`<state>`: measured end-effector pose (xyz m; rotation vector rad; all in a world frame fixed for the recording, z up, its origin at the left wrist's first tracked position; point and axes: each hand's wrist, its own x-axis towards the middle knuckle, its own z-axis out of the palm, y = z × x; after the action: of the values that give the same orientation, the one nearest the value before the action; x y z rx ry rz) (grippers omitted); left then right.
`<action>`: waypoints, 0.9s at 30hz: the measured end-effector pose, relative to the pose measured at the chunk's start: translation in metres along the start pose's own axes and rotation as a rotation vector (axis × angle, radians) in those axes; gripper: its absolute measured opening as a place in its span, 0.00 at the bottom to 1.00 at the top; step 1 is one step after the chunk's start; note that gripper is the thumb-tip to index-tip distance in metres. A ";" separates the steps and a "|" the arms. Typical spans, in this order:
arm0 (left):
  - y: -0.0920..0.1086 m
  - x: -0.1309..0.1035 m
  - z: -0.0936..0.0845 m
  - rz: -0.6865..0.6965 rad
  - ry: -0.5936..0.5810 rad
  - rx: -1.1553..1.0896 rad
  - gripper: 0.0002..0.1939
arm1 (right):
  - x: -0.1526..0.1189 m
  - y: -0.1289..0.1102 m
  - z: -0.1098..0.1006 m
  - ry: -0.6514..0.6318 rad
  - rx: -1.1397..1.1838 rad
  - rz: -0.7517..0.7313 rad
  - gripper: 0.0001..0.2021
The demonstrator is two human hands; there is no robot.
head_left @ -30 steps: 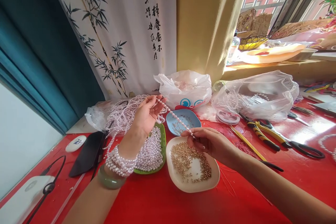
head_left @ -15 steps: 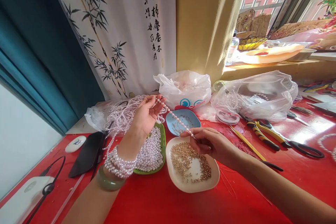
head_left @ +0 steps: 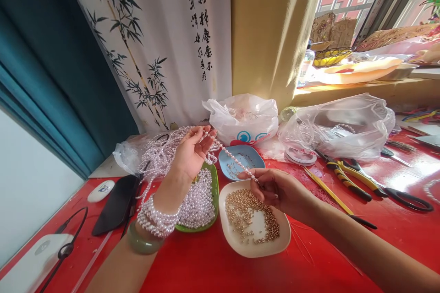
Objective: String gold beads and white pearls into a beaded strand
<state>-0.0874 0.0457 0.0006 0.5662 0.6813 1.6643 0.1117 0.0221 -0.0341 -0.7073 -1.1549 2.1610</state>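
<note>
A thin strand of pale pink beads [head_left: 229, 154] is stretched between my two hands, sloping down to the right. My left hand [head_left: 193, 151] pinches its upper end, above a green tray [head_left: 216, 192] of loose pearly beads. The lower end is in the closed fingers of my right hand [head_left: 271, 187], over the back edge of a cream tray [head_left: 240, 248] with small gold beads. Just behind the strand is a blue tray [head_left: 258, 161] holding small metallic pieces. Bead strands and a green bangle [head_left: 145, 240] circle my left wrist.
A heap of pearl strands [head_left: 160, 151] lies at the back left, near a black phone [head_left: 115, 205]. Plastic bags [head_left: 244, 121] stand at the back. Pliers [head_left: 347, 179], scissors [head_left: 405, 198] and a yellow pencil [head_left: 326, 188] lie on the right.
The whole view has shifted slightly, so the table things appear a little lower and further right. Both hands keep their hold on the strand.
</note>
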 end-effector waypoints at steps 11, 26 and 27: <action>-0.004 0.002 -0.002 -0.017 0.023 0.018 0.07 | -0.005 -0.002 0.005 -0.104 0.156 0.107 0.11; -0.005 -0.001 -0.002 -0.001 -0.023 0.065 0.06 | 0.001 0.008 -0.003 0.010 -0.197 -0.036 0.09; -0.006 -0.001 -0.002 0.003 -0.021 0.065 0.05 | 0.001 0.009 -0.004 0.033 -0.213 -0.063 0.09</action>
<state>-0.0849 0.0454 -0.0052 0.6309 0.7219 1.6416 0.1114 0.0209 -0.0435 -0.7839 -1.3849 1.9862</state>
